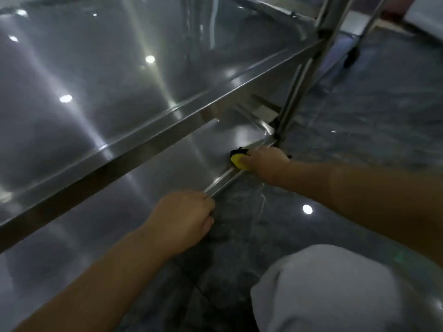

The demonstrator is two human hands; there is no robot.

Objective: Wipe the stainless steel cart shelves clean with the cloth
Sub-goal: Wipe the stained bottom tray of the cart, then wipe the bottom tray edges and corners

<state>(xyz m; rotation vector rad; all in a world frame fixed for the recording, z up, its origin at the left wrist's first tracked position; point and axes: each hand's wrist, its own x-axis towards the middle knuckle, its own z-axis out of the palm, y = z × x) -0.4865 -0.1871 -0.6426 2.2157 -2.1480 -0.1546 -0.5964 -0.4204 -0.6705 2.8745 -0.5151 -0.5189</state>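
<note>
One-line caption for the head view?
Right hand presses yellow cloth on lower shelf; left hand grips the shelf's rim.

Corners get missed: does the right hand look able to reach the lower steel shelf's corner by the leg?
Likely yes: the right hand, gripping the yellow cloth, is beside that corner, unobstructed.

The steel cart's lower shelf (172, 161) is a shiny pan with a raised rim, set just above the dark marbled floor (359, 121). A yellow cloth (236, 162) with a dark edge lies on it under the fingers (247, 159) of the right hand (266, 165), near the corner post (293, 101). The left hand (182, 216) curls its fingers (207, 200) over the same rim, to the near side of the cloth. The upper shelf (96, 87) runs above both sets of fingers and reflects round lights. Far beyond the right fingers a dark caster (351, 57) stands on the floor.
</note>
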